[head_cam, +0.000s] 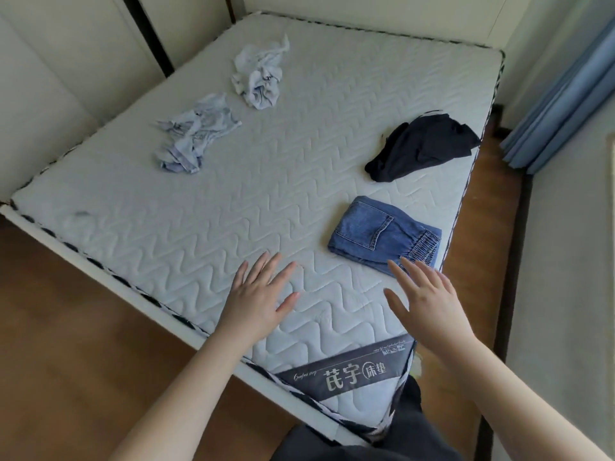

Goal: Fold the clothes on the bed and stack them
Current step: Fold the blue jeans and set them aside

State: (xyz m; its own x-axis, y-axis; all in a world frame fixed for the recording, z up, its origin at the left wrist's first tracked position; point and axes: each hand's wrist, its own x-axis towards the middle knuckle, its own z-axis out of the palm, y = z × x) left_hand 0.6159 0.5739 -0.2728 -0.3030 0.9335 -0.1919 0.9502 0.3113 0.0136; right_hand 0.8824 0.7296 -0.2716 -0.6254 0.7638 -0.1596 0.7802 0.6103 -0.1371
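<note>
Both hands, left point(258, 299) and right point(427, 306), spread flat over the bed point(266, 201) near corner; folded jeans point(382, 232) beside right edge; black garment point(422, 146) beyond; two pale crumpled garments point(196, 134) point(261, 73) far left.

Bare quilted mattress point(266, 181) on white bed frame. On it: folded jeans point(382, 232) near right edge, crumpled black garment point(422, 146) beyond, two crumpled pale-blue garments point(194, 136) point(259, 76) far left.
</note>
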